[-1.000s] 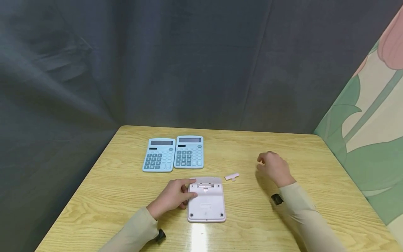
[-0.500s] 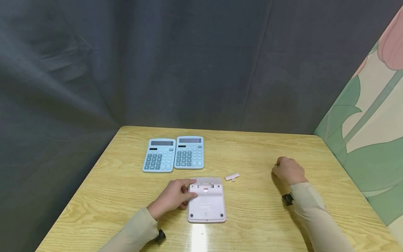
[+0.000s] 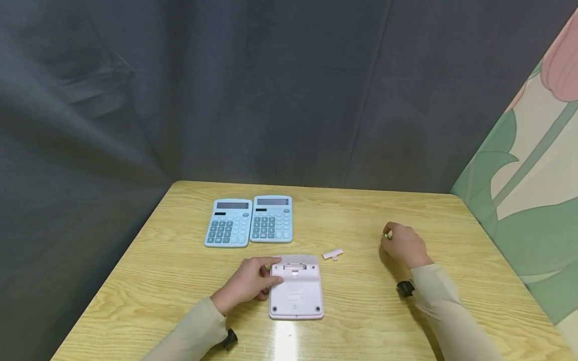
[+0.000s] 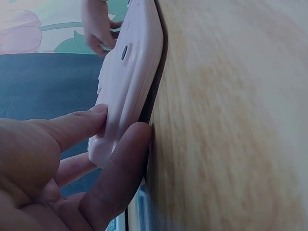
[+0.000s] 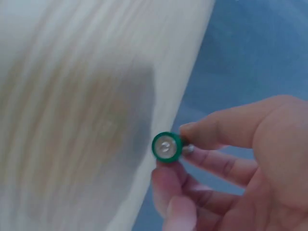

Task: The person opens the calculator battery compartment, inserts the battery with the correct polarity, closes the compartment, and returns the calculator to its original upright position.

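Note:
A pale pink calculator [image 3: 295, 296] lies face down on the table, its battery slot [image 3: 295, 266] uncovered near the far edge. My left hand [image 3: 246, 281] grips its left edge, and in the left wrist view the thumb [image 4: 98, 113] lies on the back while a finger [image 4: 132, 139] presses the side. Off to the right, my right hand [image 3: 404, 245] pinches a small battery [image 5: 166, 147] with a green rim and a metal end, held above the table. A pink battery cover [image 3: 332, 253] rests just right of the calculator's far corner.
Two blue calculators [image 3: 229, 223] [image 3: 271, 218] lie face up, side by side, beyond the left hand. The wooden table [image 3: 352, 311] ends at a dark curtain [image 3: 289, 100] behind, and a flower-patterned cloth [image 3: 533, 190] hangs at the right.
My right hand has moved right, then slightly back left. A battery now shows in its fingers, where none was visible a second ago. The left hand and pink calculator stay put.

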A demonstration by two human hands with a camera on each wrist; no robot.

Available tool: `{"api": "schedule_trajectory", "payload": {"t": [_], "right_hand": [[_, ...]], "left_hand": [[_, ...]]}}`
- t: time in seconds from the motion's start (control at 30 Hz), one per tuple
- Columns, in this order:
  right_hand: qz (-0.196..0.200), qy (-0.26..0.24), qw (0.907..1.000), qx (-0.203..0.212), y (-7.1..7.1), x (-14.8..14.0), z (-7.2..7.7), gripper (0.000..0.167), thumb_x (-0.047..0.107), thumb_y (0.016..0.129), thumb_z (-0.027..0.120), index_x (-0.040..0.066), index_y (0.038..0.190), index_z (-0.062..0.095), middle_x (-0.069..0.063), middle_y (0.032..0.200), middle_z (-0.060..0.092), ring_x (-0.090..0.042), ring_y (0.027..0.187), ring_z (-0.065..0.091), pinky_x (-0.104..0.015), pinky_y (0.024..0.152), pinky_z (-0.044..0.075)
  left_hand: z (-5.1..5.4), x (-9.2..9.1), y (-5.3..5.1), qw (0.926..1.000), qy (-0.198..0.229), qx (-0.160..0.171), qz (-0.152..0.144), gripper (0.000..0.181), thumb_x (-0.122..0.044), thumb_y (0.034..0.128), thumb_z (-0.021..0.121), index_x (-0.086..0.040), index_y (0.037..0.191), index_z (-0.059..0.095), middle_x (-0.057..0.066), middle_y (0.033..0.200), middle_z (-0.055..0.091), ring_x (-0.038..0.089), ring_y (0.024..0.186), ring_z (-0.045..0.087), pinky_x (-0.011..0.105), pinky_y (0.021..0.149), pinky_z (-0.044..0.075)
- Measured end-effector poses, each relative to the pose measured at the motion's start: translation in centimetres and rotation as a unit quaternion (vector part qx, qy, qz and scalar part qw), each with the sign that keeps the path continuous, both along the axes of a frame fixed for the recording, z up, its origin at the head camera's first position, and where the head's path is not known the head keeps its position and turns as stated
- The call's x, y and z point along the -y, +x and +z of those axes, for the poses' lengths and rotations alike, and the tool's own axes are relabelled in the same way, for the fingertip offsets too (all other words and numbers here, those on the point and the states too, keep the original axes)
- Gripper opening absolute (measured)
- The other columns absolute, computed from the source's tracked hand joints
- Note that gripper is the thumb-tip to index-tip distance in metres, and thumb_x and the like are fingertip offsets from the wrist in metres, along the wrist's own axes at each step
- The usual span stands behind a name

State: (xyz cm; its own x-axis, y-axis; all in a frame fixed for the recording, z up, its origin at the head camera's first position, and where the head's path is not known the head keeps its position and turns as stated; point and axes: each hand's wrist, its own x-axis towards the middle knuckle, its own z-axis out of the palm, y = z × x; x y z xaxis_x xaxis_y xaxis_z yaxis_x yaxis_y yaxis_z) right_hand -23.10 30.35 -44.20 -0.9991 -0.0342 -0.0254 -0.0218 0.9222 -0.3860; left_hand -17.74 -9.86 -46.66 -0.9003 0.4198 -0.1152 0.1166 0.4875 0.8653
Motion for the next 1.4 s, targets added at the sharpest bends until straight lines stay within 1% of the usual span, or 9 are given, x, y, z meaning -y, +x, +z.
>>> {"api": "schedule_trajectory", "payload": {"t": [0.1, 0.2, 0.43, 0.63, 0.83, 1.03, 1.17, 1.27, 1.4], "right_hand": [[0.037, -0.022, 0.9979, -0.047, 0.4, 2.0, 0.4, 0.023, 0.011, 0.095, 0.056, -0.004, 0.11, 0.062, -0.002, 0.064, 0.057, -0.014, 0.048, 0.045, -0.028, 0.043, 0.036], [0.074, -0.036, 0.9935, -0.079, 0.7, 4.2, 0.9, 0.021, 0.009, 0.094, 0.06, -0.004, 0.111, 0.063, -0.003, 0.065, 0.058, -0.013, 0.047, 0.044, -0.028, 0.043, 0.036], [0.134, -0.067, 0.9844, -0.092, 2.0, 9.1, 2.2, 0.019, 0.008, 0.092, 0.064, 0.001, 0.109, 0.066, -0.003, 0.074, 0.062, -0.01, 0.048, 0.043, -0.026, 0.045, 0.038], [0.177, -0.076, 0.9747, -0.114, 2.9, 12.1, 2.8, 0.014, 0.008, 0.091, 0.067, 0.006, 0.105, 0.067, 0.001, 0.076, 0.063, -0.006, 0.05, 0.046, -0.024, 0.047, 0.041], [0.21, -0.078, 0.9666, -0.123, 3.4, 14.2, 2.7, 0.012, 0.009, 0.091, 0.07, 0.013, 0.103, 0.068, 0.004, 0.08, 0.064, -0.004, 0.054, 0.048, -0.022, 0.049, 0.042], [0.269, -0.096, 0.9495, -0.13, 3.5, 15.6, 2.3, 0.015, 0.012, 0.093, 0.071, 0.013, 0.108, 0.07, 0.004, 0.086, 0.067, -0.002, 0.06, 0.05, -0.02, 0.054, 0.046], [0.301, -0.103, 0.9389, -0.131, 3.5, 16.4, 1.7, 0.015, 0.012, 0.094, 0.07, 0.012, 0.109, 0.07, 0.006, 0.088, 0.067, -0.002, 0.062, 0.049, -0.019, 0.056, 0.047], [0.323, -0.095, 0.9315, -0.139, 3.6, 16.9, 1.1, 0.015, 0.011, 0.094, 0.07, 0.011, 0.109, 0.071, 0.006, 0.089, 0.068, -0.002, 0.066, 0.052, -0.02, 0.058, 0.048], [0.345, -0.068, 0.9249, -0.145, 3.8, 17.7, 0.5, 0.015, 0.012, 0.093, 0.072, 0.014, 0.108, 0.073, 0.006, 0.094, 0.069, -0.003, 0.077, 0.059, -0.021, 0.067, 0.052]], "left_hand": [[0.0, 0.0, 0.0, 1.0, 0.0, 0.0, 0.002, 0.057, -0.018, 0.09, 0.076, -0.005, 0.141, 0.056, 0.009, 0.072, 0.06, 0.017, 0.052, 0.061, 0.034, 0.048, 0.058], [0.0, 0.0, 0.0, 1.0, 0.0, 0.001, 0.003, 0.057, -0.018, 0.0897, 0.077, -0.005, 0.141, 0.056, 0.009, 0.072, 0.06, 0.017, 0.052, 0.061, 0.034, 0.048, 0.058], [-0.2, 0.0, 0.0, 1.0, 0.001, 0.001, 0.001, 0.057, -0.018, 0.0896, 0.077, -0.005, 0.141, 0.056, 0.009, 0.072, 0.061, 0.016, 0.051, 0.061, 0.035, 0.048, 0.058], [-0.2, 0.0, 0.0, 1.0, 0.006, 0.003, 0.0, 0.057, -0.018, 0.0895, 0.077, -0.004, 0.141, 0.056, 0.008, 0.071, 0.061, 0.016, 0.051, 0.061, 0.035, 0.048, 0.058], [-0.2, 0.1, -0.1, 0.9999, 0.009, 0.007, 0.0, 0.057, -0.017, 0.0897, 0.077, -0.004, 0.141, 0.056, 0.007, 0.07, 0.062, 0.016, 0.05, 0.061, 0.036, 0.048, 0.058], [-0.1, 0.1, -0.1, 1.0, 0.007, 0.005, -0.001, 0.057, -0.018, 0.0896, 0.077, -0.004, 0.141, 0.056, 0.008, 0.07, 0.062, 0.016, 0.049, 0.061, 0.036, 0.048, 0.058], [0.0, 0.1, -0.2, 0.9999, 0.007, 0.007, -0.002, 0.057, -0.019, 0.0898, 0.077, -0.004, 0.141, 0.056, 0.009, 0.07, 0.062, 0.016, 0.049, 0.061, 0.036, 0.048, 0.058], [-0.1, 0.1, -0.2, 0.9999, 0.008, 0.01, -0.003, 0.058, -0.019, 0.0897, 0.077, -0.004, 0.141, 0.056, 0.009, 0.069, 0.063, 0.016, 0.049, 0.061, 0.035, 0.048, 0.058], [0.0, 0.1, -0.1, 0.9999, 0.01, 0.01, -0.002, 0.058, -0.018, 0.0892, 0.077, -0.004, 0.141, 0.055, 0.009, 0.069, 0.062, 0.016, 0.05, 0.061, 0.034, 0.048, 0.058]]}}
